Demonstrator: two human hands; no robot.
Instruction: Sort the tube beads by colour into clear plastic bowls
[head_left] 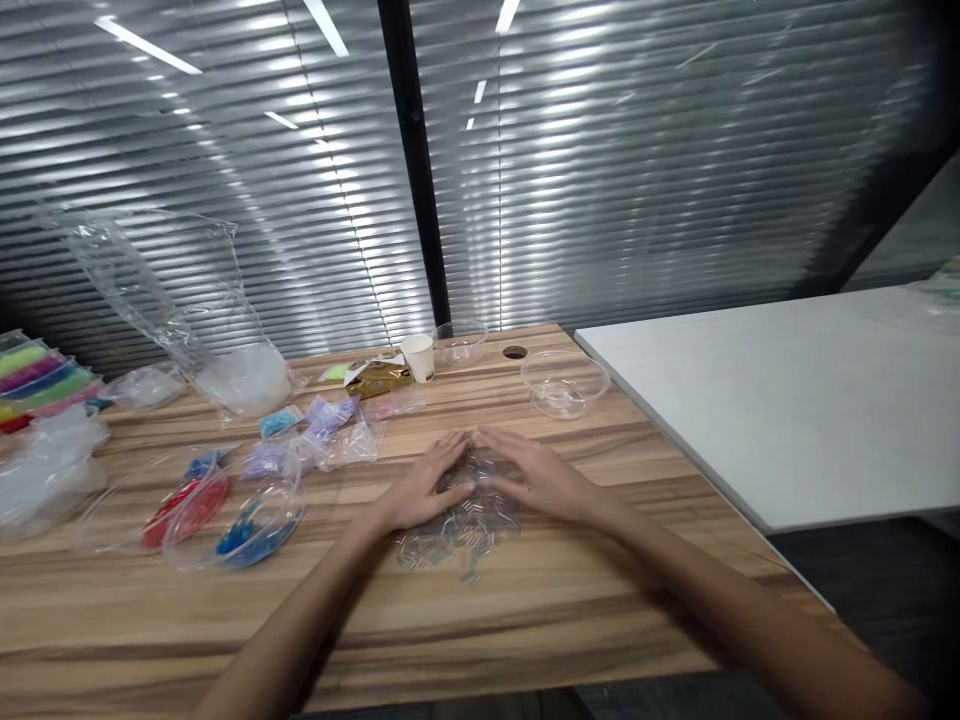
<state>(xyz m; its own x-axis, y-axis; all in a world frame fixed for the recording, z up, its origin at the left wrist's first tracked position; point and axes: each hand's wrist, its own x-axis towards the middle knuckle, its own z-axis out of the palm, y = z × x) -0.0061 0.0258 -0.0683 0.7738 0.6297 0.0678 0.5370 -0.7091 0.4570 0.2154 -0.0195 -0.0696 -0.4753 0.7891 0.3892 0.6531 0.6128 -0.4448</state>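
Observation:
A loose pile of small clear and silvery pieces (474, 522) lies on the wooden table (420, 620), too blurred to name exactly. My left hand (429, 484) rests at the pile's left side, fingers extended and thumb apart. From the right, my right hand (536, 474) touches the pile with its fingers stretched toward the left hand. The fingertips of both hands nearly meet at the far side of the pile. Neither hand grips anything.
Clear bowls with red pieces (184, 512) and blue pieces (259, 530) stand at left, near small purple bags (330, 418). Behind are a paper cup (418, 358), a gold packet (379, 375) and a clear bowl (564, 385). A white table (787, 410) adjoins at right.

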